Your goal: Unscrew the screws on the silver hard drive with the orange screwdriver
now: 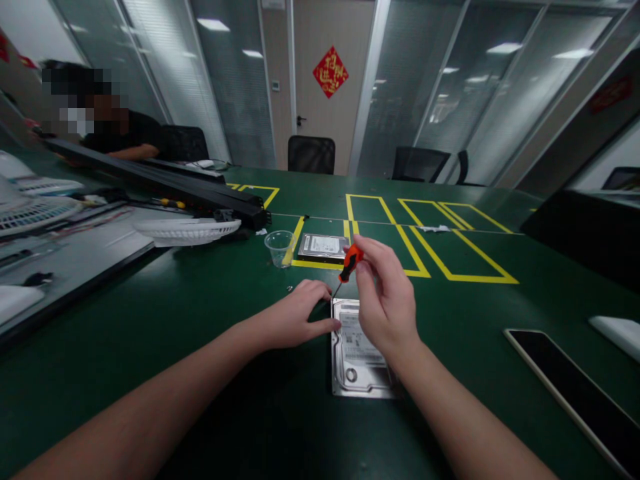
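A silver hard drive [353, 367] with a printed label lies flat on the green table in front of me. My left hand [300, 313] grips its upper left corner, the thumb on the top and the fingers at the side. In my right hand [387, 293] is an orange and black screwdriver [351, 262], held tilted by its handle. Its thin shaft reaches down to the drive's upper left corner; the exact tip contact is too small to tell. My right hand covers much of the drive's right side.
Beyond lies a second hard drive [323, 245] inside yellow tape lines, beside a clear plastic cup [280, 248]. Small bits sit near the cup. White fan parts [187, 230] and long black bars [165, 180] are at left, a phone-like slab [575, 393] at right. Another person sits far left.
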`<state>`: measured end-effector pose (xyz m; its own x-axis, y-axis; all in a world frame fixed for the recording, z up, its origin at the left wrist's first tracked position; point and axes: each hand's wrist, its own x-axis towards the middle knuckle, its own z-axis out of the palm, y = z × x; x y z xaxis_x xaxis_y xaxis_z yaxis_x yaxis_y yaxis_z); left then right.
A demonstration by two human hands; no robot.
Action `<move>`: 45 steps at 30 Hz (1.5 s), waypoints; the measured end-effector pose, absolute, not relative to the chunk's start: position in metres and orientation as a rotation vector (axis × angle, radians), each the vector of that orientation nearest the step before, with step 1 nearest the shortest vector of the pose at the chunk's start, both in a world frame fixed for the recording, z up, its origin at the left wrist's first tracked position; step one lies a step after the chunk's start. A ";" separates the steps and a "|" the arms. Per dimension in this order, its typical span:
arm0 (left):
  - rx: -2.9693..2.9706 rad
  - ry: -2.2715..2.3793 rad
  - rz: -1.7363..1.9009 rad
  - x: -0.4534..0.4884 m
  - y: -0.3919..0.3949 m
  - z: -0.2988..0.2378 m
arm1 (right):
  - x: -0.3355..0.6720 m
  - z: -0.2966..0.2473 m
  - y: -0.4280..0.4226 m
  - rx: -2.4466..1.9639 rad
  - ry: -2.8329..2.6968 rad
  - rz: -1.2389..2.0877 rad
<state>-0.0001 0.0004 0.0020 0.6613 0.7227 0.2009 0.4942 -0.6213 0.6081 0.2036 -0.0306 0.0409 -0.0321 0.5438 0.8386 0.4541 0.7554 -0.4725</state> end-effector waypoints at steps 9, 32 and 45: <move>2.365 0.952 0.568 0.001 0.000 0.005 | 0.203 0.041 -0.030 -0.808 -1.662 0.019; 2.354 0.955 0.567 0.001 -0.002 0.007 | 0.204 0.044 -0.031 -0.848 -1.646 -0.017; 2.366 0.936 0.590 0.000 0.000 0.005 | 0.204 0.043 -0.030 -0.833 -1.630 -0.012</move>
